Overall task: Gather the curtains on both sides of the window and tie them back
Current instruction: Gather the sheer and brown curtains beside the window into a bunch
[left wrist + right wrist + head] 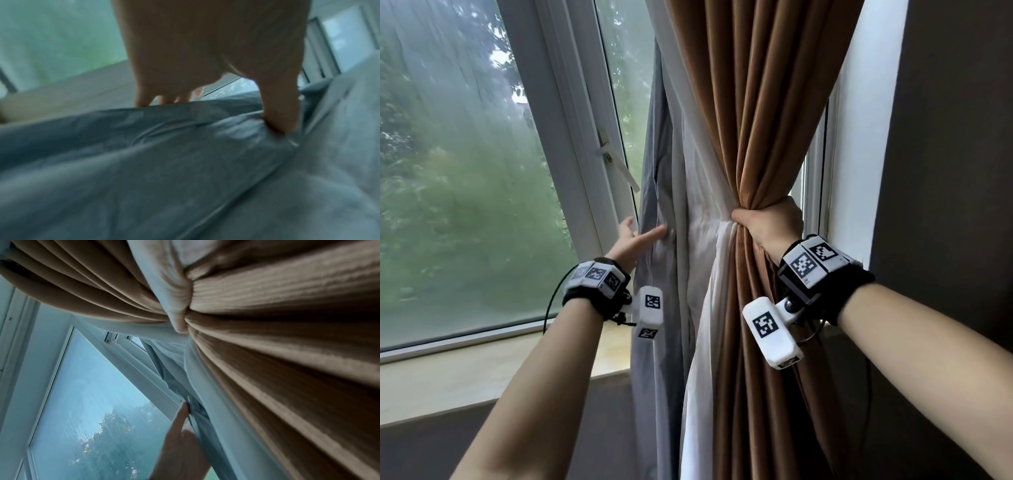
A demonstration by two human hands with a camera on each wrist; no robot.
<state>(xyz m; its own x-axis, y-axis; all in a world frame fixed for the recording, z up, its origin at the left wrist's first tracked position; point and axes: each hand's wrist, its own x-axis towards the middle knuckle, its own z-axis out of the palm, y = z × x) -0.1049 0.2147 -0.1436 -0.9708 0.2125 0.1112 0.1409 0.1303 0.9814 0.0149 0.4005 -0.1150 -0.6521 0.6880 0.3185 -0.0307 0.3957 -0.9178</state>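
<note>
A brown ribbed curtain with a white lining hangs right of the window. My right hand grips it, bunched into a tight waist; the right wrist view shows the brown folds fanning out from one finger wrapped round them. Left of that hangs a loose grey curtain layer. My left hand reaches round its edge with straight fingers. The left wrist view shows the thumb pressing into the grey fabric while the other fingers pass behind the fold. No tie-back is visible.
The window pane fills the left, with a white handle on its frame near my left hand. A pale sill runs below. A white reveal and a dark wall close off the right side.
</note>
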